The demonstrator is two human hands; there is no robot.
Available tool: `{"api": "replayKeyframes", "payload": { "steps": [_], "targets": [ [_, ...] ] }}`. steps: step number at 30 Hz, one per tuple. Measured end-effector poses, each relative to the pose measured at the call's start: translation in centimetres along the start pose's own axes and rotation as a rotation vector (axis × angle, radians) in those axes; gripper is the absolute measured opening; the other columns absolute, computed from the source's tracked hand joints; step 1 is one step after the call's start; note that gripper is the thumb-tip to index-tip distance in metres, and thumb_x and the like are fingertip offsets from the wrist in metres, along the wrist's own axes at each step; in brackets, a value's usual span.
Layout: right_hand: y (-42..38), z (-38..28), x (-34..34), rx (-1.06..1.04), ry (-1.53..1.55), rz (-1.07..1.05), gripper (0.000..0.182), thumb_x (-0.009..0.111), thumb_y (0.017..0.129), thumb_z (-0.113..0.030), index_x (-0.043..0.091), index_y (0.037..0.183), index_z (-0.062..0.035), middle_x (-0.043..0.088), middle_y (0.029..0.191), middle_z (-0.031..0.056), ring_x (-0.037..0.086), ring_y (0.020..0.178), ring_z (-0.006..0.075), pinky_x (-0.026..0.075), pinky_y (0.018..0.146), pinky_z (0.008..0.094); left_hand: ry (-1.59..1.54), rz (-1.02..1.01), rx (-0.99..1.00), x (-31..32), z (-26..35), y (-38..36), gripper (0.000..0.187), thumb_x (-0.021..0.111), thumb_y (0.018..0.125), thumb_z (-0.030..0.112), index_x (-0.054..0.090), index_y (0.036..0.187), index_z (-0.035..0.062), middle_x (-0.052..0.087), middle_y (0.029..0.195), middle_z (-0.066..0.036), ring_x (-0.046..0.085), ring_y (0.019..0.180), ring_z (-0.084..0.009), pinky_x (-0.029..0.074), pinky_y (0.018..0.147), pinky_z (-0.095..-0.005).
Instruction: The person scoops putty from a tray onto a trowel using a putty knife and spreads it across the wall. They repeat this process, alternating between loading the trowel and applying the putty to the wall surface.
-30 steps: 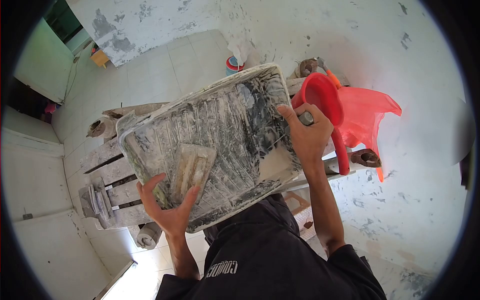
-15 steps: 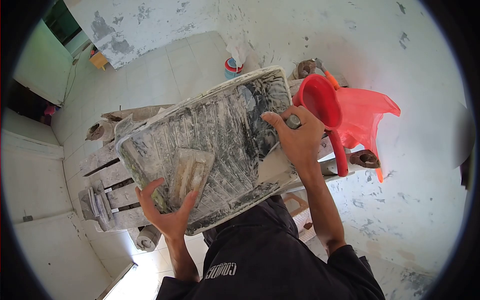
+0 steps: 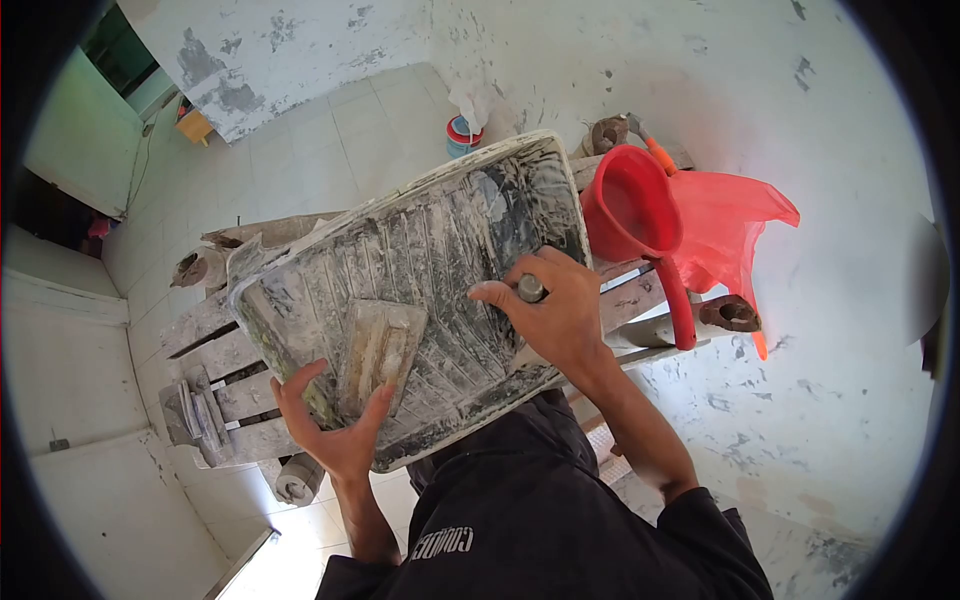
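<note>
Our right hand (image 3: 562, 318) closes its fingers around a grey-ended tool (image 3: 530, 288), the thumb reaching out past the handle; the tool's lower end is hidden beneath the hand, inside the ribbed tray (image 3: 440, 255) and towards its right edge. Our left hand (image 3: 338, 442) is spread at the tray's left edge, thumb and fingers wide apart around the lower end of a float (image 3: 378, 345), which lies slantwise on the ribs; whether the thumb presses on it we cannot tell. We judge that the work goes best when the left hand steadies the tray, so that a push from the right does not skew it on the slatted surface (image 3: 245, 395). We should keep the wrist loose, the pressure light over the ribs, and the stroke short of the right edge, beside which stands the red dipper (image 3: 605, 235).
</note>
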State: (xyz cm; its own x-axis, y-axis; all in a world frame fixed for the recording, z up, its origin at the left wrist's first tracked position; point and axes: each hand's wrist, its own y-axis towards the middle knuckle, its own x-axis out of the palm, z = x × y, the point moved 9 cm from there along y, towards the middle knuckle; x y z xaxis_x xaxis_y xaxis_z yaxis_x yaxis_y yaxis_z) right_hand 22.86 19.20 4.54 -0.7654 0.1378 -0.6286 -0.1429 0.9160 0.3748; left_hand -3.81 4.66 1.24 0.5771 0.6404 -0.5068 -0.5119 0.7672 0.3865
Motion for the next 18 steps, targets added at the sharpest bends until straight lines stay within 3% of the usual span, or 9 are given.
{"api": "replayKeyframes", "payload": {
  "steps": [5,7,14,18],
  "targets": [
    [0.7,-0.7,-1.0,0.040,0.065,-0.016,0.031,0.090,0.072,-0.022,0.067,0.069,-0.0016,0.056,0.063,0.0056,0.053,0.054,0.0159,0.041,0.052,0.0316,0.000,-0.008,-0.016,0.0,-0.1,-0.1,0.066,0.094,0.059,0.027,0.062,0.113,0.0063,0.062,0.109,-0.007,0.058,0.109,-0.0291,0.021,0.119,-0.0587],
    [0.9,-1.9,-1.0,-0.056,0.034,-0.002,0.033,0.090,0.071,-0.027,0.066,0.069,-0.0047,0.054,0.064,0.0058,0.054,0.053,0.0229,0.043,0.048,0.0342,-0.010,-0.010,-0.017,0.0,-0.4,-0.2,0.067,0.094,0.059,0.027,0.062,0.114,0.0063,0.062,0.109,-0.007,0.058,0.110,-0.0293,0.021,0.119,-0.0589],
    [-1.6,-2.5,-0.5,-0.124,0.047,-0.136,0.031,0.089,0.073,-0.027,0.066,0.071,-0.0066,0.055,0.068,0.0044,0.057,0.055,0.0207,0.045,0.049,0.0342,-0.019,-0.012,-0.004,0.1,-0.5,-0.2,0.068,0.094,0.059,0.028,0.061,0.115,0.0061,0.061,0.110,-0.007,0.058,0.110,-0.0288,0.022,0.118,-0.0611],
    [-3.5,-4.9,-1.0,-0.258,0.068,-0.241,0.022,0.088,0.073,-0.018,0.068,0.070,-0.0090,0.055,0.064,0.0022,0.055,0.052,0.0159,0.042,0.048,0.0306,-0.012,-0.018,-0.017,0.0,-0.5,-0.1,0.069,0.094,0.059,0.028,0.061,0.115,0.0064,0.061,0.110,-0.006,0.059,0.109,-0.0279,0.022,0.118,-0.0616]
  ]
}}
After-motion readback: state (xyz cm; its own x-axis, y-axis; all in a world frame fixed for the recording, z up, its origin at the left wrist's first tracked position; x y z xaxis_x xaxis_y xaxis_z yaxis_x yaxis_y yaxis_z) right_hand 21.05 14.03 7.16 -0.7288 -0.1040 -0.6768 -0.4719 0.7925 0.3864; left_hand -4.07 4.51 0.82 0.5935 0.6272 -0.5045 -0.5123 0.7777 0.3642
